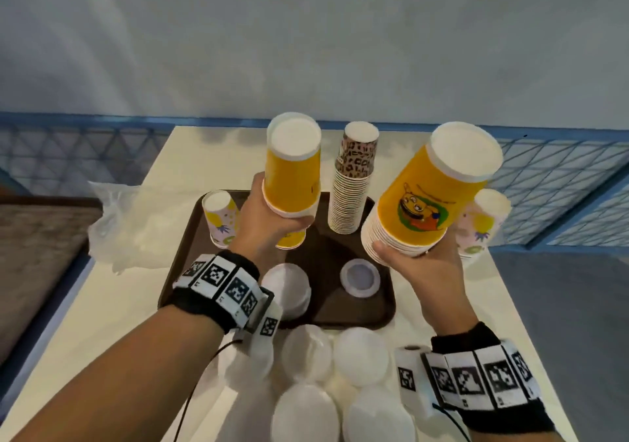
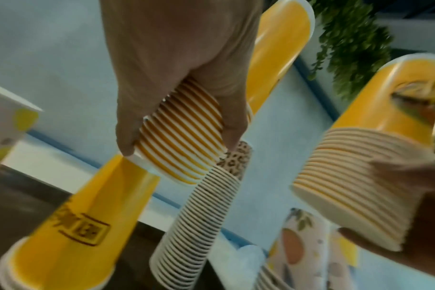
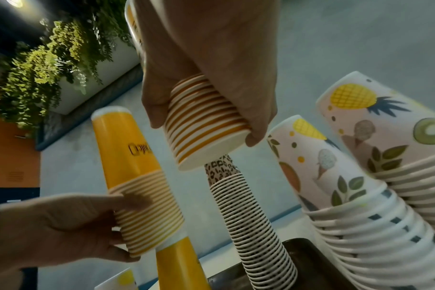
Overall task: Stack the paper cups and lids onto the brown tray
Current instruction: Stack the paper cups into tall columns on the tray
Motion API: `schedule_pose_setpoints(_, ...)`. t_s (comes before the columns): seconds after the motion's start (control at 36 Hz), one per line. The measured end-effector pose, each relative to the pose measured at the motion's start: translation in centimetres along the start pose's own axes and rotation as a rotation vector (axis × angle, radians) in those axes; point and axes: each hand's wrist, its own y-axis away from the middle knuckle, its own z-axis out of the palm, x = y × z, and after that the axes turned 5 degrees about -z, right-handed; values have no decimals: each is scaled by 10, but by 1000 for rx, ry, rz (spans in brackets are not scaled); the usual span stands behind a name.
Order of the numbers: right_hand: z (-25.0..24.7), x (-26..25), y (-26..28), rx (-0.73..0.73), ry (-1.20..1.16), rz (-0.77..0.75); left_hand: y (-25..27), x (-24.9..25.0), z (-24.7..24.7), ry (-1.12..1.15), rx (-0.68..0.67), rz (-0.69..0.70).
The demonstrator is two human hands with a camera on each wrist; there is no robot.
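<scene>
Curling each grip round ribbed yellow paper stacks, left hand and right hand hover over the tray.

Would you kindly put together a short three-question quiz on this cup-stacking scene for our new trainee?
1. True or false: the left hand and the right hand each grip a stack of yellow cups.
2. Which stack stands on the brown tray between the two hands? A) pineapple-print cups B) leopard-print cups C) white lids
3. Fill in: the left hand's yellow stack is held above another yellow ____ standing on the tray.

Key: 1 true; 2 B; 3 cup.
</scene>
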Motion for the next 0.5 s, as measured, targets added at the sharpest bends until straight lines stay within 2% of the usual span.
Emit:
schedule_pose_setpoints(0.11,6,0,0,-30,34,-12,-23,-13,-8,1,65,-48)
schedule_pose_setpoints(0.22,8,2,4,-4,46,12,-43,-24,-9,-75,27,-99)
schedule_pose_setpoints(0.5,4,1,17,34,138,98,-78,-55,7,-53,-16,-232)
